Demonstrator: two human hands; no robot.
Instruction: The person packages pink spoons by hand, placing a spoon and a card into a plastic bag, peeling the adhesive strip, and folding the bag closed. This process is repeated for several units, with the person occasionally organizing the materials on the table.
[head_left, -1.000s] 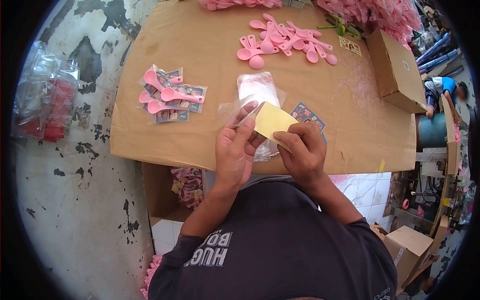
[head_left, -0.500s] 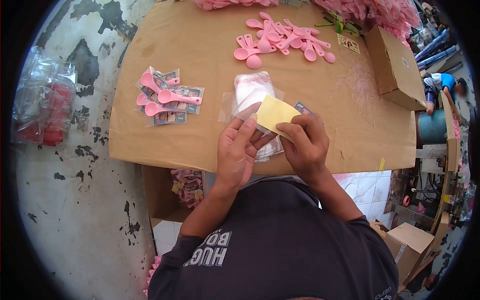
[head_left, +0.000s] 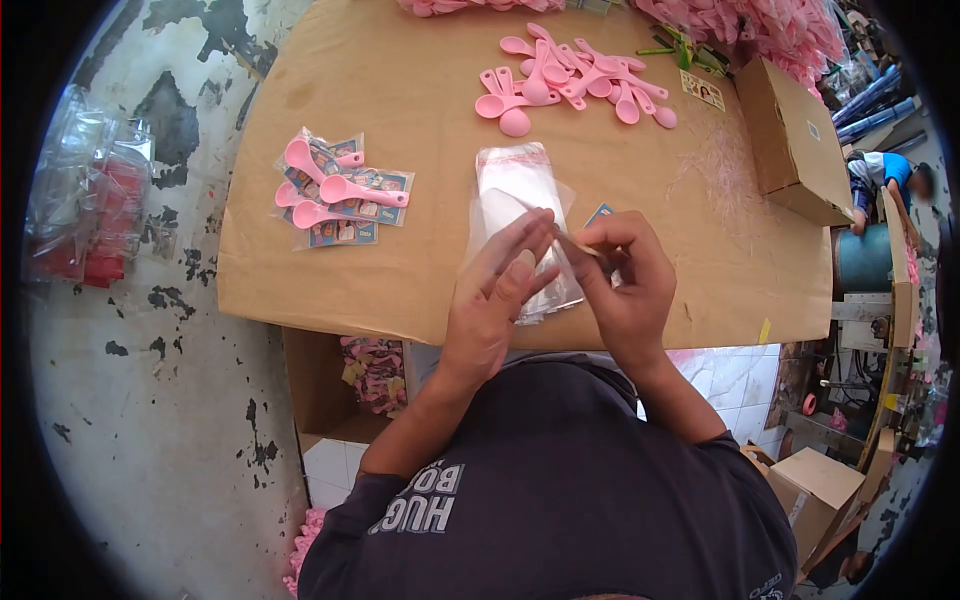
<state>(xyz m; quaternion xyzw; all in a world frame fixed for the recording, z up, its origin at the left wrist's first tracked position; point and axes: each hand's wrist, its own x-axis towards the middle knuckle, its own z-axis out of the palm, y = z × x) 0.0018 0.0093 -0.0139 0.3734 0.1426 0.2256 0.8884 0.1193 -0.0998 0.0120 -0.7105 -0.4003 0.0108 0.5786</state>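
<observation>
My left hand [head_left: 497, 297] is raised over the near part of the table, its fingers bent around the edge of a clear plastic bag. Facing it, my right hand [head_left: 627, 283] pinches a card, now seen nearly edge-on and partly hidden by the fingers. Beneath both hands lies a stack of clear plastic bags [head_left: 515, 185]. A blue printed card [head_left: 600, 216] shows just beyond my right hand. To the left, several pink spoons [head_left: 362, 192] rest on bagged blue cards [head_left: 343, 233].
A loose pile of pink spoons [head_left: 548, 80] lies at the back of the brown-covered table [head_left: 330, 290]. At the right edge stands a cardboard box [head_left: 790, 140]. Plastic-wrapped red items [head_left: 105, 225] are at far left. Another person [head_left: 880, 172] is at the far right.
The yellow side of the card no longer faces the camera; the card has turned edge-on. My right hand has moved slightly right, and my left hand has turned with its fingers closer together.
</observation>
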